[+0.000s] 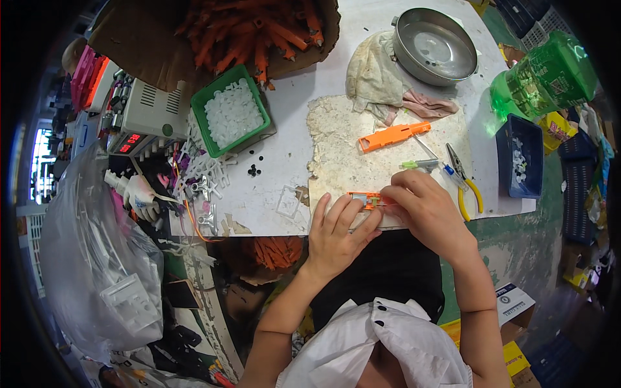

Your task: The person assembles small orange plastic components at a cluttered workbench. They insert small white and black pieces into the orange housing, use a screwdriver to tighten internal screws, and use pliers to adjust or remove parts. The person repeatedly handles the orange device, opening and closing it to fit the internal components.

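At the table's near edge, my left hand [339,226] holds one end of an orange plastic housing [365,196] with small pale and green parts inside. The fingers of my right hand [430,210] are pinched together over the housing's other end; what lies between their tips is hidden. Just beyond my hands rests a second, longer orange housing piece [393,137], apart from both. Between it and my right hand lie a small green-and-white part [419,164] and a thin tool with a blue end [447,169]. Pliers with yellow handles [467,184] lie right of these.
A green basket [259,137] of translucent caps stands left, below a carton [139,48] of orange pieces. A metal pan [433,46] and rag [375,74] lie far back. A green bottle [543,74] and navy bin [525,184] stand right; a power supply [152,107] sits left.
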`<state>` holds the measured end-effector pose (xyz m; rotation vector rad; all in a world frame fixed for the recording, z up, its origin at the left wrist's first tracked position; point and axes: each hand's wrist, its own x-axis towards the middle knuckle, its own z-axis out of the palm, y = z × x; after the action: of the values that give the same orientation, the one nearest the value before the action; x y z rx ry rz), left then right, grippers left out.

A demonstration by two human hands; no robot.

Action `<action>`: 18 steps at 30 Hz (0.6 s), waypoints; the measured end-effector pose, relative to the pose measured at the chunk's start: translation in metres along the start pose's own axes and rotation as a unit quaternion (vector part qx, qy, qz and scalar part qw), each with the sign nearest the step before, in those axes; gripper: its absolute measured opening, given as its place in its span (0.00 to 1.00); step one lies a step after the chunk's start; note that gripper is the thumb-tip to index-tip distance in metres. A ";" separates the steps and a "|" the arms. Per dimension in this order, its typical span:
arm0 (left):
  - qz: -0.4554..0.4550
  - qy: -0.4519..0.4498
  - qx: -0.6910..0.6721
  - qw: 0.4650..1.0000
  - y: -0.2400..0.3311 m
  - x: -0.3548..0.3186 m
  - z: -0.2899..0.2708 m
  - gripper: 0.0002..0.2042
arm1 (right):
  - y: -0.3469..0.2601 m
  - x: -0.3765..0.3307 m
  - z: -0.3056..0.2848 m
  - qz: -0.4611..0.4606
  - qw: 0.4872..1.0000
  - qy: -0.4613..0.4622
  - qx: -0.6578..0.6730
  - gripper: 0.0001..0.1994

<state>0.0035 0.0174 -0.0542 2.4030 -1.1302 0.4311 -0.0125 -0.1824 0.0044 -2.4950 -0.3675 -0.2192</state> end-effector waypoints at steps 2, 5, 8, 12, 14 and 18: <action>0.004 0.009 -0.007 1.000 -0.001 0.000 0.000 0.20 | 0.001 -0.002 -0.001 -0.011 1.000 -0.011 -0.014 0.11; 0.011 0.012 -0.016 1.000 -0.003 -0.001 0.000 0.20 | 0.002 -0.004 -0.002 -0.021 0.999 -0.021 -0.022 0.13; 0.016 0.008 -0.019 1.000 -0.003 -0.001 -0.001 0.19 | 0.003 -0.007 -0.002 -0.029 0.998 -0.025 -0.040 0.13; 0.024 -0.001 -0.020 1.000 -0.004 0.000 -0.002 0.19 | 0.000 -0.009 -0.003 -0.031 0.998 -0.029 -0.053 0.13; 0.024 -0.009 -0.024 0.999 -0.004 -0.001 -0.003 0.20 | 0.000 -0.010 -0.003 -0.032 0.997 -0.031 -0.063 0.13; 0.023 -0.016 -0.021 0.999 -0.001 0.000 -0.004 0.22 | 0.007 -0.012 -0.006 -0.040 0.997 0.023 -0.063 0.13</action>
<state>0.0038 0.0206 -0.0509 2.3583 -1.1998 0.3811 -0.0227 -0.1941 0.0030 -2.5972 -0.4476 -0.3406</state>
